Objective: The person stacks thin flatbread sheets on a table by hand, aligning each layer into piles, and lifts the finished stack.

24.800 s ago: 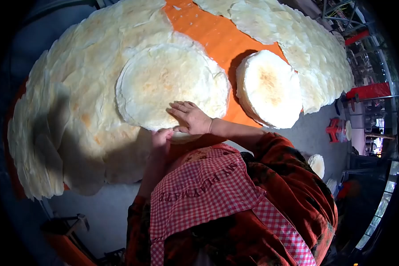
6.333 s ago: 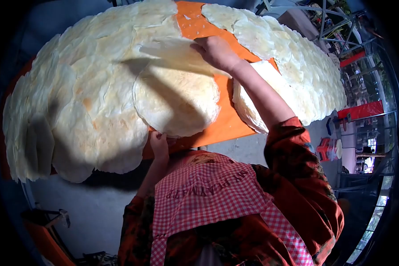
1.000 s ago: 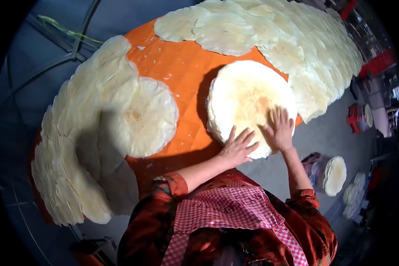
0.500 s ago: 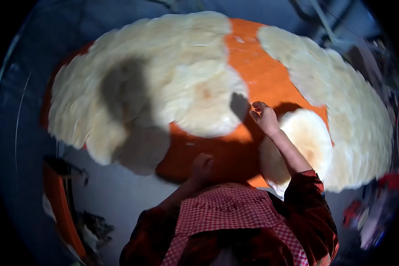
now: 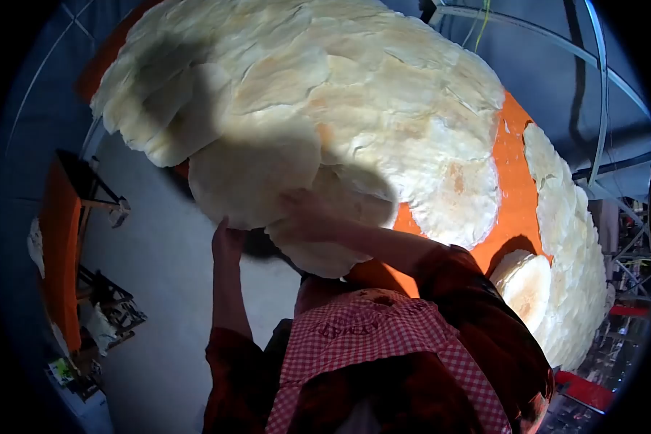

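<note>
Thin, pale round flatbreads (image 5: 412, 108) overlap in a wide layer over an orange-covered table (image 5: 517, 173). At the table's near left edge, one large flatbread (image 5: 257, 170) lies over others, with both of my hands at its near rim. My left hand (image 5: 228, 240) is closed on that rim, fingers at the edge. In shadow, my right hand (image 5: 300, 210) reaches across and grips its near right side; its fingertips show only dimly. Another flatbread (image 5: 325, 254) juts past the table edge below my right forearm. A thick stack of flatbreads (image 5: 522, 289) sits right of my body.
More flatbreads (image 5: 575, 253) cover the table's right end. An orange-topped stand (image 5: 61, 253) is at the left beyond the pale floor (image 5: 152, 289). Metal frame bars (image 5: 604, 87) rise behind on the right. My head's shadow darkens the left part of the layer.
My view and body have turned left. My right hand has moved from the orange strip by the stack to the flatbread at the left edge, and my left hand has joined it there.
</note>
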A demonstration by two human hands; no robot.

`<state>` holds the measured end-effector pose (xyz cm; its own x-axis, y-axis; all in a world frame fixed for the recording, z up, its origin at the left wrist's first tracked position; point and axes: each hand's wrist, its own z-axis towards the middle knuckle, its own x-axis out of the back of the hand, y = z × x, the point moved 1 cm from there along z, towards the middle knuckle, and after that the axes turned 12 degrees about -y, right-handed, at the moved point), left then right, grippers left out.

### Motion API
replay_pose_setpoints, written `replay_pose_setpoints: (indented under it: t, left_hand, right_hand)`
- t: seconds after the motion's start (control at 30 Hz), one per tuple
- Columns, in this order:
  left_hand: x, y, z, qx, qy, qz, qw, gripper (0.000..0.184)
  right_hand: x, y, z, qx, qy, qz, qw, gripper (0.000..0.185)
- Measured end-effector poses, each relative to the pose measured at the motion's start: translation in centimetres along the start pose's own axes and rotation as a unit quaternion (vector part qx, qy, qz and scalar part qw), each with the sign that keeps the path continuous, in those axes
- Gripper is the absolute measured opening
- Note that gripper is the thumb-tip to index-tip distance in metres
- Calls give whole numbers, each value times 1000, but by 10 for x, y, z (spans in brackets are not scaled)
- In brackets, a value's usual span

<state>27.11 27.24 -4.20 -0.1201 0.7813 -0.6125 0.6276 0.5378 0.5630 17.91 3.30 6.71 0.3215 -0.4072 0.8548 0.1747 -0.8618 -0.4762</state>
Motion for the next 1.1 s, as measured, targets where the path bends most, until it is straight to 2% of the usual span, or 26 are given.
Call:
replay_pose_setpoints:
  t: [0.03,0.1,0.13,0.17,0.2,0.23,0.27,0.3,0.33,0.4,0.43,0.47,0.5,0.53,0.57,0.63,0.73,0.8,0.83,0.9,0.97,1.0,1.03,1.07,1.1]
  left_hand:
    - [-9,8,6,23,10,-7,1000,22]
    - [-3,20,26,15,-15,24,999,19]
    - [-5,24,33,12,-31,38,999,18]
    - [-43,41,7,31,-5,24,999,17]
    - [-45,49,9,37,-52,63,996,19]
    - [-72,56,-7,3,-66,77,995,27]
    - [-86,60,-23,-24,-123,79,989,31]
    - [-91,60,-32,-54,-180,78,979,36]
    - [-69,42,-33,-66,-131,104,984,41]
    - [-17,-30,-45,-79,-38,119,989,43]
    - [7,-58,-49,-1,-142,178,974,46]
    - [-1,-79,-68,115,-155,159,968,46]
    - [4,-103,-75,168,-177,69,967,49]
    - [8,-127,-83,224,-188,-18,956,51]
    - [7,-129,-86,227,-195,-28,954,51]
    - [-11,-130,-85,225,-215,-46,949,49]
    - [-37,-112,-98,214,-219,-43,951,44]
    - [-64,-93,-118,76,-346,135,925,42]
    - [-77,-87,-122,4,-407,221,886,41]
    - [-57,-96,-103,23,-356,347,868,38]
    - [-67,-88,-96,75,-315,311,894,37]
    - [-90,-82,-104,120,-301,209,923,37]
    - [-111,-77,-111,163,-282,102,940,37]
    - [-126,-72,-114,173,-242,60,953,31]
    - [-141,-68,-117,152,-257,55,953,29]
  right_hand:
    - [-20,-10,27,35,85,-59,994,56]
    - [-51,-25,63,40,173,-122,976,58]
    - [-55,-24,82,16,179,-132,975,59]
    - [-58,-21,97,-5,184,-141,973,60]
    - [-54,-11,111,-76,165,245,952,58]
    - [-46,-4,120,-140,130,593,782,56]
    - [-2,-2,108,-91,85,504,855,39]
    - [44,-6,87,-82,36,379,921,31]
    - [91,-9,65,-65,0,245,967,25]
    - [106,5,21,-31,11,-44,998,27]
    - [85,19,-7,23,58,-164,984,28]
    - [66,29,-36,26,68,-170,983,31]
    - [41,36,-64,29,78,-178,981,34]
    - [0,49,-89,-10,33,-167,985,39]
    - [-38,59,-110,-52,-6,-158,986,45]
    - [-86,44,-128,-117,-38,-216,969,57]
    - [-64,8,-136,-133,-58,-35,989,74]
    - [-76,6,-130,-148,-17,-40,988,79]
    - [-76,5,-126,-158,6,-45,986,82]
    - [-63,-3,-127,-131,31,-52,990,77]
    - [-59,1,-126,-113,63,-17,991,70]
    - [-65,11,-123,-109,81,21,990,66]
    - [-39,6,-120,-103,97,58,988,62]
    - [-14,4,-126,-184,13,144,972,45]
    - [-3,21,-124,-194,28,237,952,39]
